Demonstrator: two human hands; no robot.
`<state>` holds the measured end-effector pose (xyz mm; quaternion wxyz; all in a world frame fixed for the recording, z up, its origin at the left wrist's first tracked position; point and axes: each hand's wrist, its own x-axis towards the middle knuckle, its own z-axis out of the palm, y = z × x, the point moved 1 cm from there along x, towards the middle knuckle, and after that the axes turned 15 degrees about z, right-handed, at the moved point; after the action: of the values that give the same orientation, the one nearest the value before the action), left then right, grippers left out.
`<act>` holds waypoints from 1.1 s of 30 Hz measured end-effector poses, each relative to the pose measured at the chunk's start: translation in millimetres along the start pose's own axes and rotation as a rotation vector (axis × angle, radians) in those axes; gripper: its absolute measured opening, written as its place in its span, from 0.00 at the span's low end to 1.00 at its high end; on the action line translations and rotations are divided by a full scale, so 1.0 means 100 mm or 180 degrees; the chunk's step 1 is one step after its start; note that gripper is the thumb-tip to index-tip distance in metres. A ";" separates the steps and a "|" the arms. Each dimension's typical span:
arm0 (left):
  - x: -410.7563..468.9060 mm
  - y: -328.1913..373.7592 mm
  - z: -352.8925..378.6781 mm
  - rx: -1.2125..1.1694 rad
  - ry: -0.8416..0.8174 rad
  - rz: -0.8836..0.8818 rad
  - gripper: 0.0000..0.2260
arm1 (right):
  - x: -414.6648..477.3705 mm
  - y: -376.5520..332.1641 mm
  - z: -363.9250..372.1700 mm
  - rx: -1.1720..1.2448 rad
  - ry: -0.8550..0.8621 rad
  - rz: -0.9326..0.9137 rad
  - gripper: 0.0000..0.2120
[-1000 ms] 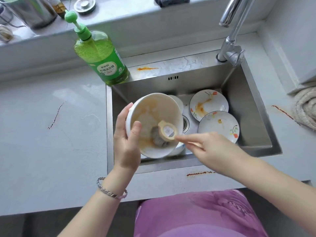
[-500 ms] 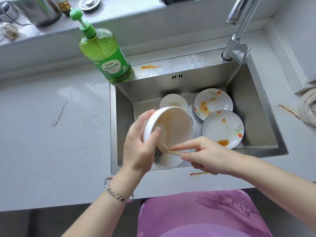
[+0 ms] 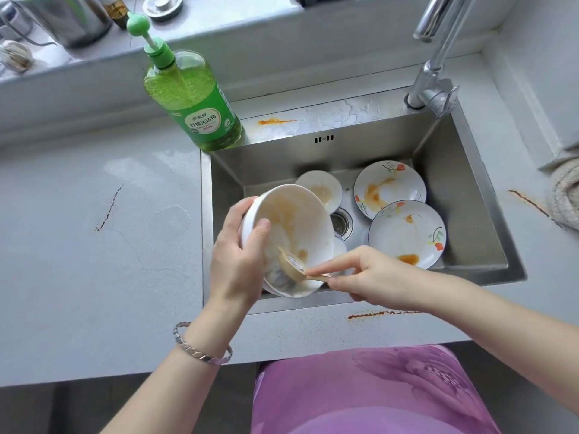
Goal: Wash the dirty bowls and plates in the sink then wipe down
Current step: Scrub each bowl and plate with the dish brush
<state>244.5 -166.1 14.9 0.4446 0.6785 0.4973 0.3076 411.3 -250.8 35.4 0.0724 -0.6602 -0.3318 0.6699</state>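
Over stainless-steel sink (image 3: 454,170) front edge | left hand (image 3: 238,261) grips rim of white round ceramic bowl (image 3: 297,220), orange-smeared, now tipped further rightward than one second ago | tan wooden dish brush (image 3: 293,264) has shifted from bowl centre to lower wall | right hand (image 3: 376,277) pinches brush handle | scrubbing judged underway; two flowered white plates (image 3: 404,227) lie soiled in basin.

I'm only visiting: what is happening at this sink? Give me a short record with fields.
Left hand: grips the tilted white bowl by its rim, above the sink
Right hand: pinches a wooden brush, its head inside the bowl
In the sink: far flowered plate, near flowered plate, small dish, all stained orange
Soap bottle: upright at the sink's back left corner
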 end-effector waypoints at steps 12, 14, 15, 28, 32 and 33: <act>0.03 0.05 -0.06 0.0476 -0.0354 -0.0281 0.16 | 0.01 0.05 -0.02 -0.0667 0.0563 -0.0101 0.15; -0.02 0.07 -0.05 0.0443 -0.0454 -0.0327 0.15 | 0.05 0.07 -0.10 -0.1147 0.1254 -0.0207 0.17; -0.03 0.08 -0.03 0.0404 -0.0468 -0.0331 0.16 | 0.08 0.08 -0.12 -0.1516 0.1695 -0.0275 0.18; 0.02 0.16 -0.01 0.0508 -0.0277 -0.0380 0.17 | -0.05 0.11 -0.10 -0.0925 0.0992 -0.0017 0.15; 0.01 0.20 0.00 0.0559 -0.0263 -0.0395 0.14 | -0.02 0.13 -0.02 -0.1452 0.1289 0.0082 0.16; 0.01 0.21 0.01 0.0561 -0.0245 -0.0401 0.13 | -0.03 0.13 0.06 -0.1403 0.1093 -0.0010 0.16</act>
<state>253.6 -167.7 33.5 0.4205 0.6937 0.5466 0.2079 410.4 -264.2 30.6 -0.0167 -0.7635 -0.4534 0.4597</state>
